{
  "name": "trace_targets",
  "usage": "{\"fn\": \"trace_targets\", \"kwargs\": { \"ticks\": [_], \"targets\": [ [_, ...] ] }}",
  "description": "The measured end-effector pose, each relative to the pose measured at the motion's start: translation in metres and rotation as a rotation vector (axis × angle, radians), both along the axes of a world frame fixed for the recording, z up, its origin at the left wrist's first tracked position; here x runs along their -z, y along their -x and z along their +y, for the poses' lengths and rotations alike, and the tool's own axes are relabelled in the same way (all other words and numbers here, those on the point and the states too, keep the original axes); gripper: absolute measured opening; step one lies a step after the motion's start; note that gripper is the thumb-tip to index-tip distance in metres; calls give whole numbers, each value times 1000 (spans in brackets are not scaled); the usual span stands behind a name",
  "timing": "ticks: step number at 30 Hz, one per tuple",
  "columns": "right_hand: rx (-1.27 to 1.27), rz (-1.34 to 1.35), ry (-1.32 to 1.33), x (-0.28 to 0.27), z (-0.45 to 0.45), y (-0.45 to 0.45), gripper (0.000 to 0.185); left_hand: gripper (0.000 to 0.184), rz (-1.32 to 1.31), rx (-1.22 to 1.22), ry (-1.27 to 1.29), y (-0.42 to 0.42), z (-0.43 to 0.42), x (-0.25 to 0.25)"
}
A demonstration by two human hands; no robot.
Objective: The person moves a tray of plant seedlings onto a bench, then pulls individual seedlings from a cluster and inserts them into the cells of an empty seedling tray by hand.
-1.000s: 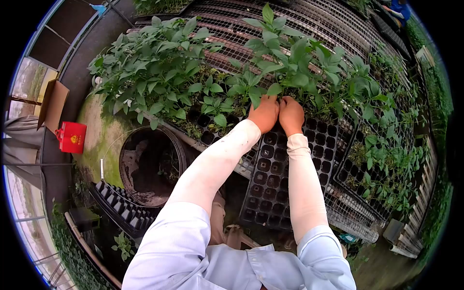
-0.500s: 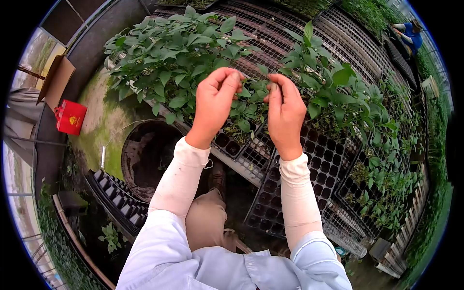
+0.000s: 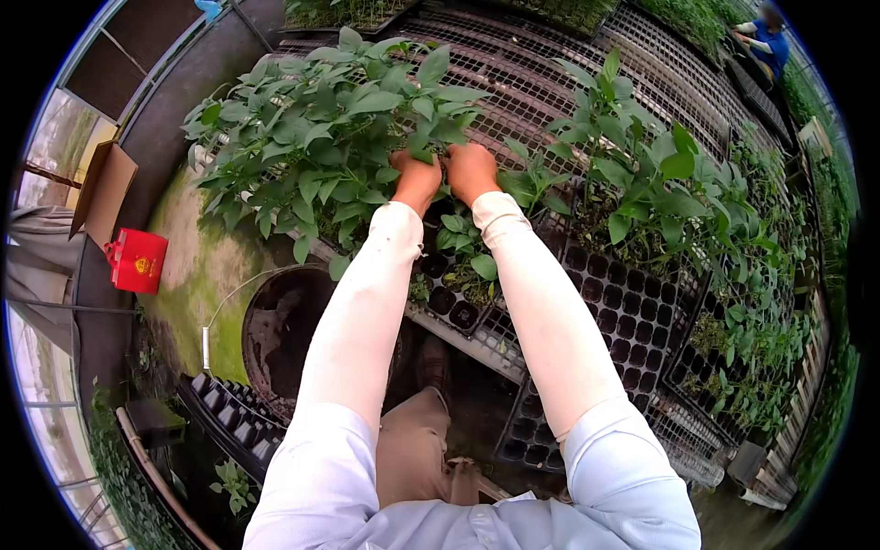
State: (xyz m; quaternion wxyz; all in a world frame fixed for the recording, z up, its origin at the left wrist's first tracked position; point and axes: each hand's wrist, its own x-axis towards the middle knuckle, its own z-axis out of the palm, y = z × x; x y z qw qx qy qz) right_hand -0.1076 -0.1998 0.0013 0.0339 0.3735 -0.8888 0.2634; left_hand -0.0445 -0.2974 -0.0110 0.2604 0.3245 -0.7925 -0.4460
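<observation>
Both of my hands reach in at the right edge of a dense clump of leafy green seedlings (image 3: 312, 137). My left hand (image 3: 417, 181) is curled closed among the stems, its fingertips covered by leaves. Close beside it, my right hand (image 3: 471, 172) is closed too, fingers bent inward and down. Leaves hide whatever lies between the fingers. Just below the hands, a few small seedlings (image 3: 461, 236) stand in a black cell tray (image 3: 454, 310) whose near cells hold no plants.
More seedlings (image 3: 642, 174) grow to the right, above a black cell tray (image 3: 623, 302) with bare cells. A dark bucket (image 3: 289, 321) stands at lower left near stacked trays (image 3: 234, 422). A red box (image 3: 139, 261) is far left. Another person (image 3: 768, 44) works at far upper right.
Both hands have moved up, left and closer together, from a raised pinch above the trays to in among the seedling stems. The view has shifted slightly.
</observation>
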Motion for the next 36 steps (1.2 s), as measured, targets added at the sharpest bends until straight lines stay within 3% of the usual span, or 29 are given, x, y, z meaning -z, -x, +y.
{"fn": "trace_targets", "kwargs": {
  "ticks": [1, 3, 5, 7, 8, 10, 11, 13, 15, 17, 19, 21, 23, 25, 28, 31, 33, 36],
  "targets": [
    [32, 33, 5, 4, 1, 2, 23, 27, 14, 17, 136, 8, -13, 24],
    [29, 20, 75, -12, 15, -3, 22, 26, -108, -72, 262, 8, -8, 19],
    [92, -9, 199, -27, 22, -8, 21, 24, -14, -148, 272, 7, -2, 20],
    [87, 34, 230, -44, 35, -15, 21, 26, -169, -53, 129, 3, -3, 4],
    [51, 30, 310, -59, 46, -23, 19, 26, -237, -62, 270, 3, -1, 1],
    [6, 36, 412, -82, 75, -38, 15, 30, 7, 6, 51, 13, -24, 38],
    [-13, 44, 438, -92, 93, -45, 13, 34, 94, -73, 323, 8, -18, 37],
    [-14, 14, 334, -112, 141, -62, 12, 29, -79, 11, 179, 13, -30, 36],
    [-91, -94, 429, -123, 184, -75, 13, 25, -115, 21, 257, 9, -16, 8],
    [-110, -340, 633, -129, 228, -87, 15, 26, 103, 35, -53, 4, 1, -14],
    [47, -474, 562, -133, 270, -89, 19, 25, 128, 182, -144, -10, 27, -59],
    [176, -475, 519, -119, 303, -80, 21, 25, 92, 240, -145, -22, 62, -106],
    [256, -418, 537, -98, 325, -73, 20, 25, 57, 463, -303, -29, 99, -140],
    [296, -421, 530, -78, 334, -65, 18, 25, -10, 638, -282, -32, 138, -158],
    [298, 29, 174, -57, 338, -57, 16, 24, -77, 798, -306, -28, 193, -149],
    [338, -40, 71, -57, 330, -62, 13, 25, -177, 810, -159, -21, 228, -109],
    [332, -21, -35, -48, 324, -58, 12, 25, -125, 798, 153, -22, 239, -98],
    [348, -46, -21, -38, 318, -53, 12, 23, -112, 718, 168, -17, 245, -92]
  ]
}}
